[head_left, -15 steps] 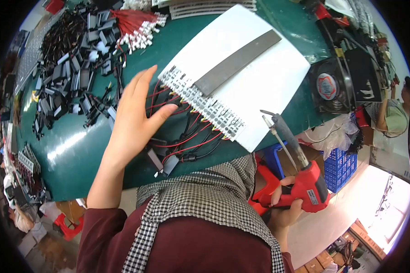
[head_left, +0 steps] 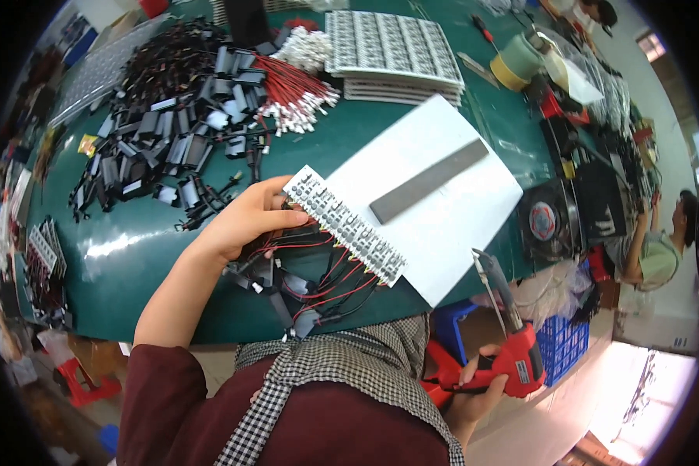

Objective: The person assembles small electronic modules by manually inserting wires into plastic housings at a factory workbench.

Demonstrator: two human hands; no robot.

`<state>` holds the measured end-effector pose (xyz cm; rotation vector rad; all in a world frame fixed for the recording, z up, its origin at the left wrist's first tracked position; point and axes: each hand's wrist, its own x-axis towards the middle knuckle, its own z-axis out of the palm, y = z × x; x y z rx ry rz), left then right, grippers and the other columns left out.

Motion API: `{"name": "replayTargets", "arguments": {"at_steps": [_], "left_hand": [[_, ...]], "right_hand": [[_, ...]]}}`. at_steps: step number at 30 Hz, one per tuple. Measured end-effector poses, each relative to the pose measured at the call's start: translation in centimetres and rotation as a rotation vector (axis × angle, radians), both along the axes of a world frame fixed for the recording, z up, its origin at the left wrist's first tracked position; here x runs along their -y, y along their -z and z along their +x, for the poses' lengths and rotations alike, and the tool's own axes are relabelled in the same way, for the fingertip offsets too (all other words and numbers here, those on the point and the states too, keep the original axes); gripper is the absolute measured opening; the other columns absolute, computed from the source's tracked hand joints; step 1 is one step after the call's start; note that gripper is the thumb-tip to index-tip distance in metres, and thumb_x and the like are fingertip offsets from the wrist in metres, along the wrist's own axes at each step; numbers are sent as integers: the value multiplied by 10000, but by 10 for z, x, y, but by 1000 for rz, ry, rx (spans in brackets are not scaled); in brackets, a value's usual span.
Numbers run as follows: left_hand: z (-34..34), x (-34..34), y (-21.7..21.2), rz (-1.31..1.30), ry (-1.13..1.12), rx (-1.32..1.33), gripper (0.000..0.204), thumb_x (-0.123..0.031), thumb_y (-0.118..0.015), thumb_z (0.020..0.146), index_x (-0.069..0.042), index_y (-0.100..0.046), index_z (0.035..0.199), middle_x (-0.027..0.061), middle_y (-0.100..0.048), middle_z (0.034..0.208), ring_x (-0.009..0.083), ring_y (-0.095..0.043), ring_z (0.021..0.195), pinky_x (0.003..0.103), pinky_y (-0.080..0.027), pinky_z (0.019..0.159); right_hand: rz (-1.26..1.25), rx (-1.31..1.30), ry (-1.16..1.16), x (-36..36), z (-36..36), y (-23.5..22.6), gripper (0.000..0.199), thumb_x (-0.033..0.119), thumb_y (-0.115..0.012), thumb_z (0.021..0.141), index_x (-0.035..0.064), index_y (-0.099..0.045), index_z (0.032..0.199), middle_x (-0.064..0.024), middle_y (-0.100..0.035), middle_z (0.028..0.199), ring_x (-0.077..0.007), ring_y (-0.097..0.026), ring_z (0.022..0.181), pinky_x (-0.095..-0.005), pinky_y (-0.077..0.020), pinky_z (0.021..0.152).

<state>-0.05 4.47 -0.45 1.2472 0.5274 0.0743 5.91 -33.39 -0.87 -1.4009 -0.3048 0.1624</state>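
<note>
Left fingers (head_left: 285, 220) grip white strip (head_left: 348, 230), grey-studded, perhaps circuit board.

There at the green table (head_left: 132, 291), left hand (head_left: 248, 221) holding a white wired strip (head_left: 348, 227), right hand (head_left: 480, 394) gripping a red soldering gun (head_left: 518, 365)

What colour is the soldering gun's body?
Soldering gun body: mostly red, partly black; head view.

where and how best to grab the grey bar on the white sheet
Probably pinch the grey bar across its long edges near mid-length, from above and the right, away from the circuit strip: it is narrow, lies flat on the white sheet and has nothing on top.
</note>
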Motion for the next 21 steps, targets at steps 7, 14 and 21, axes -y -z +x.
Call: {"name": "replayTargets", "arguments": {"at_steps": [7,14,21], "left_hand": [[-63,-42,-27,-52,-64,252,320,-115,-636,880,20,-579,1164,42,-649,1064,66,-596,911,211,-471,812],[-135,-65,-77,159,-285,576,293,-173,-706,821,-13,-605,1045,52,-663,921,90,-601,756,230,-482,636],[-259,-117,-128,581,-843,514,337,-256,-641,877,-30,-544,1107,59,-635,894,115,-597,684,215,-438,507]], "right_hand": [[-28,-41,-61,-4,19,-2,579,513,-482,909,100,-380,1301,-109,-566,984,-173,-500,528,-329,-449,483],[242,-170,47,-68,18,-53,535,434,-574,888,75,-423,1254,-70,-565,961,-125,-510,602,-250,-435,493],[242,-243,-385,-165,96,-33,487,428,-530,915,72,-433,1232,-58,-564,948,-107,-489,568,-231,-414,469]]}}
